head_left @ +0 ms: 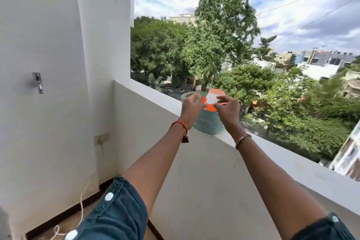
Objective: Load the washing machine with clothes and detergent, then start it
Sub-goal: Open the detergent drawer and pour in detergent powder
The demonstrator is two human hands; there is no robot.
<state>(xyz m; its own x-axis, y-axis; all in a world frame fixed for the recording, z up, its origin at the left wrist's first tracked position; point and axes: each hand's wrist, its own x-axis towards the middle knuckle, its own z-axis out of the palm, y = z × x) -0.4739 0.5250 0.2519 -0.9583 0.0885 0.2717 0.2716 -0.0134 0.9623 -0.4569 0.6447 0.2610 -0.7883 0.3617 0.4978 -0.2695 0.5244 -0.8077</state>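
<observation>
Big green trees (214, 45) and a cloudy sky fill the far side of a white balcony. On top of the balcony ledge (152, 94) sits a small blue-green basket (207, 124). It is close to the outer side, where the drop is.

An orange and white packet (211, 101) stands in the basket. I think it is the soap for the wash. It stands up tall, so its long side runs up and down, and its top pokes out over the rim.

Both arms reach out far and straight to the basket. The packet is right between the two hands. The left grip (191, 106) is wide, with bent fingers spread out. It is just beside the orange part and may touch it with the thumb, but this spot is blurry. The right grip (228, 112) is narrow and looks to pinch the white top of the packet between thumb and fingers. So the right one is nearer and has the better hold.

The washing machine and the clothes are not in view. Only a metal tap (38, 82) on the side wall and a thin string (83, 200) on the floor show.

My guess is that the task is near its start, at the step of getting the soap. The packet should come straight up, the way it stands, and then back to the body. A push away could knock the basket off the ledge, since the basket is light and the drop is right behind it.
</observation>
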